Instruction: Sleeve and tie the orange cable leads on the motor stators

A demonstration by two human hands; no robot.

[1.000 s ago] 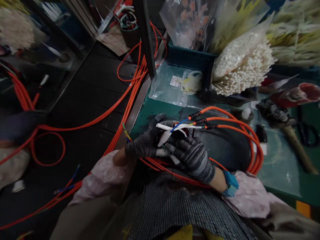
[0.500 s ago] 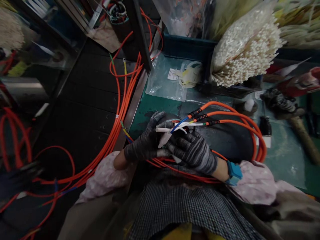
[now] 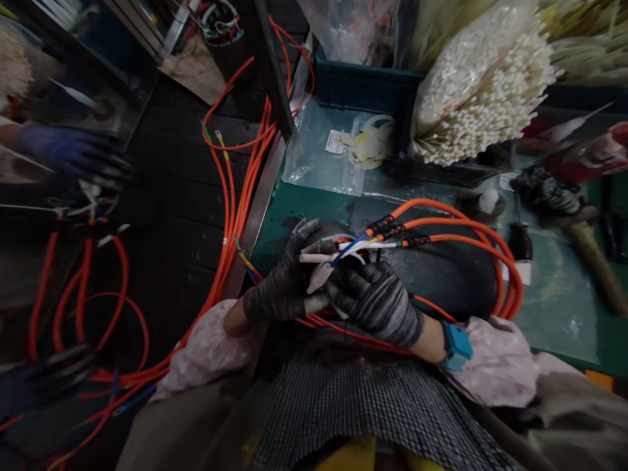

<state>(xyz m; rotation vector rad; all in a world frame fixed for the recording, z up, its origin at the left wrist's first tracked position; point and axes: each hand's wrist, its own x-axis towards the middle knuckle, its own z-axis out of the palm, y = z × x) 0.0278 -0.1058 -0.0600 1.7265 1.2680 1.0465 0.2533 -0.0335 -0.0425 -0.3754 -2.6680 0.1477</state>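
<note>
Both my hands wear grey striped gloves and meet at a bundle of wires with white insulating sleeves. My left hand is closed around the bundle's left side, thumb below, fingers above. From the right, my right hand curls its fingers over the bundle, their tips partly hidden. A blue wire and white wires run from there to orange cables with black bands, which loop to the right. Under them lies a dark rounded body, largely covered by my hands and the cables.
Orange cables hang along the bench's metal edge. Behind are a bagged bundle of white-tipped sticks, a blue bin and plastic bags. A hammer lies right. At left, a co-worker's gloved hands are around another orange-cabled part.
My hands stay at the wire bundle, with only a slight shift of the white sleeves. At left, a co-worker's blue-gloved hand has come into view above an upright orange-cabled part.
</note>
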